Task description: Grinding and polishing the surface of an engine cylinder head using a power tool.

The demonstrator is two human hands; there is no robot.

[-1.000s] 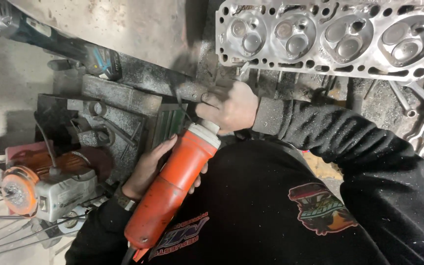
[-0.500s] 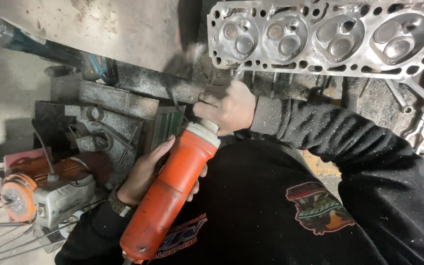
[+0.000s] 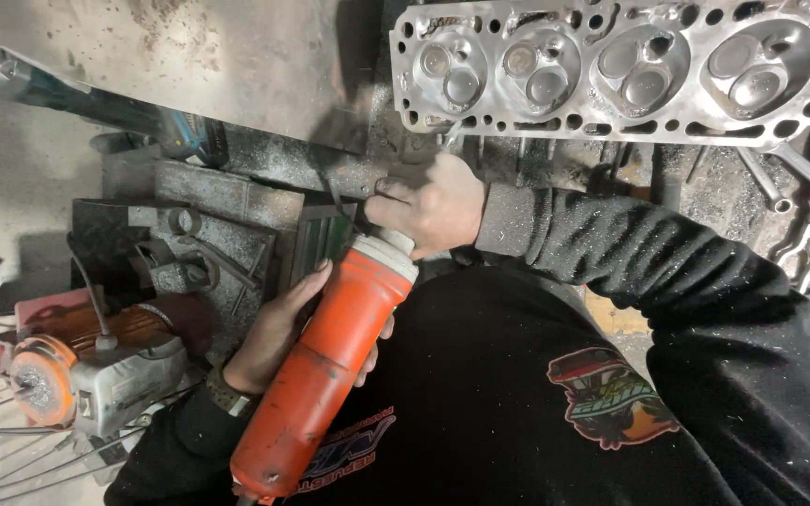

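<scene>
grinder tip hidden behind right hand

grinder (image 3: 325, 375) lies in both grips, long axis running from lower left up to the right, nose toward the cylinder head (image 3: 630, 66). left hand (image 3: 278, 333) wraps the orange body mid-length; right hand (image 3: 433, 206) clasps the grey collar, hiding the working tip. tail end is cut off below.

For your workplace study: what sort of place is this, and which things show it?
Probably an engine repair workshop. A cylinder head lies on a grimy bench, both hands grip an orange grinder, and another power tool sits nearby.
</scene>
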